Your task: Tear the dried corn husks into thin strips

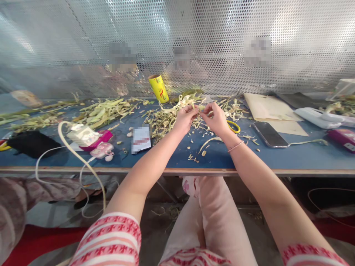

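Note:
My left hand (185, 120) and my right hand (216, 120) meet above the blue table, fingertips pinched close together. Between them is a thin, pale green plant strip (197, 110), mostly covered by the fingers. Just behind and to the left lies a heap of cut, curled plant scraps (158, 123). A yellow loop (235, 127), like a scissors handle, shows beside my right wrist; the rest of it is hidden. One long pale strip (209, 141) and small bits lie on the table nearer to me.
A yellow tube (159, 88) leans by the perforated metal screen (216, 29). More leaf strips (105, 112) lie left. A phone (269, 134) and beige sheets (270, 107) are right. Left stand a card-like item (141, 137), a pink case (101, 140), a cable (83, 160) and a black pouch (33, 144).

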`<state>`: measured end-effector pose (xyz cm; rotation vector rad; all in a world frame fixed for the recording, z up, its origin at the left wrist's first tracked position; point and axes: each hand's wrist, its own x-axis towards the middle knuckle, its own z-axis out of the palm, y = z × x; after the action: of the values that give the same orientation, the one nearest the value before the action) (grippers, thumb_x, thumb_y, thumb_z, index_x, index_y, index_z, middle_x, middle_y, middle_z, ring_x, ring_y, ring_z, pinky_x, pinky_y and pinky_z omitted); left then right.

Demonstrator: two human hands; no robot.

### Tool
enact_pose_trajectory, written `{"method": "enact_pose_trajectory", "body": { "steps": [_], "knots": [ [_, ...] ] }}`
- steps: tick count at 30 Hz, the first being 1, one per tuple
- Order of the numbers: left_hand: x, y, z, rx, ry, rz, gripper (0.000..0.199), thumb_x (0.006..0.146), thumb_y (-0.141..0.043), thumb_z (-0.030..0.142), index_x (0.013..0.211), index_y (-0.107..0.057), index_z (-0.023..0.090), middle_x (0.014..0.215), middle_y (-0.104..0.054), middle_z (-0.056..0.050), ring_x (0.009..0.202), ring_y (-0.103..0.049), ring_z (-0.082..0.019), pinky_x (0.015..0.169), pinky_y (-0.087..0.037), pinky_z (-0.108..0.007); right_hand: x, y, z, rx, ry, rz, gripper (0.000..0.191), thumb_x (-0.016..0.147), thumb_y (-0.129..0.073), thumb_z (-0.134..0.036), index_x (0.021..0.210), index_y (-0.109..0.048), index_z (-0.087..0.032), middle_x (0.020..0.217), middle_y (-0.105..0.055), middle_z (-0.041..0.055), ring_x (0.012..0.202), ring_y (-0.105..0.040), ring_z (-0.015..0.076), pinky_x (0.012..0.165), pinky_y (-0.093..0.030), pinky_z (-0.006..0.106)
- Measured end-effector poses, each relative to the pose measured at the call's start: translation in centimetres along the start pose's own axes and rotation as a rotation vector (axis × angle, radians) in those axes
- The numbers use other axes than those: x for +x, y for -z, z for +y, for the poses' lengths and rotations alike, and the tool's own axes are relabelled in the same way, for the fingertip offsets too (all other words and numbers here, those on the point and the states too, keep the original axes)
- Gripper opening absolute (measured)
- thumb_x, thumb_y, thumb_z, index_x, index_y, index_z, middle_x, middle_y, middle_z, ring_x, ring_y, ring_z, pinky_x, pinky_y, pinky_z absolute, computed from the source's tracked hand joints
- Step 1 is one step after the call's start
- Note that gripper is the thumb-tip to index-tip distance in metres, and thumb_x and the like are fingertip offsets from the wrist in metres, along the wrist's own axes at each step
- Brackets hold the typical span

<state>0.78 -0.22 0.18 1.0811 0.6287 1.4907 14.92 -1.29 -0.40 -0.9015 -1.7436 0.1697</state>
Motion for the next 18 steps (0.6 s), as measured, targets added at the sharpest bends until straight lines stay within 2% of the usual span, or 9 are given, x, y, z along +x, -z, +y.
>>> {"method": "enact_pose_trajectory", "body": {
  "steps": [4,6,10,13,18],
  "knots": [
    [0.1,0.1,0.1,0.028,0.058,-0.037,0.013,0.066,-0.075,0.01,0.072,-0.066,0.016,0.059,-0.061,0.004,0.055,-0.055,-0.004,0.056,-0.042,-0.019,0.3,0.8,0.2,-0.029,0.067,-0.004,0.026,0.082,-0.062,-0.029,0.106,-0.06,-0.021,0.101,-0.061,0.0072,0.087,-0.058,0.0166,0.067,-0.052,0.029],
    [0.2,0.3,0.1,0.04,0.088,-0.073,0.013,0.066,-0.075,0.009,0.072,-0.066,0.015,0.06,-0.062,0.003,0.056,-0.056,-0.005,0.056,-0.042,-0.019,0.4,1.2,0.2,-0.032,0.112,-0.061,0.027,0.084,-0.06,-0.027,0.111,-0.062,-0.023,0.105,-0.062,0.0076,0.09,-0.058,0.0176,0.069,-0.053,0.03],
    [0.4,0.6,0.3,0.061,0.131,-0.15,0.016,0.063,-0.078,0.011,0.073,-0.066,0.015,0.062,-0.064,0.003,0.056,-0.056,-0.005,0.056,-0.042,-0.019,0.5,1.7,0.0,-0.066,0.186,-0.169,0.018,0.086,-0.057,-0.023,0.099,-0.069,-0.022,0.093,-0.064,0.0057,0.083,-0.058,0.0173,0.073,-0.051,0.032],
    [0.5,0.9,0.4,0.067,0.15,-0.191,0.023,0.061,-0.081,0.012,0.08,-0.067,0.014,0.064,-0.066,0.002,0.055,-0.056,-0.004,0.055,-0.042,-0.018,0.5,1.9,0.0,-0.101,0.191,-0.163,0.014,0.085,-0.058,-0.021,0.09,-0.071,-0.021,0.085,-0.063,0.0043,0.075,-0.056,0.0158,0.075,-0.05,0.032],
    [0.5,1.1,0.3,0.105,0.176,-0.213,0.029,0.06,-0.082,0.012,0.084,-0.065,0.013,0.062,-0.065,0.003,0.055,-0.058,-0.005,0.057,-0.045,-0.018,0.6,2.0,0.3,-0.113,0.195,-0.173,0.011,0.082,-0.061,-0.017,0.08,-0.072,-0.02,0.081,-0.063,0.0043,0.075,-0.057,0.0165,0.075,-0.049,0.033]
  ]
}}
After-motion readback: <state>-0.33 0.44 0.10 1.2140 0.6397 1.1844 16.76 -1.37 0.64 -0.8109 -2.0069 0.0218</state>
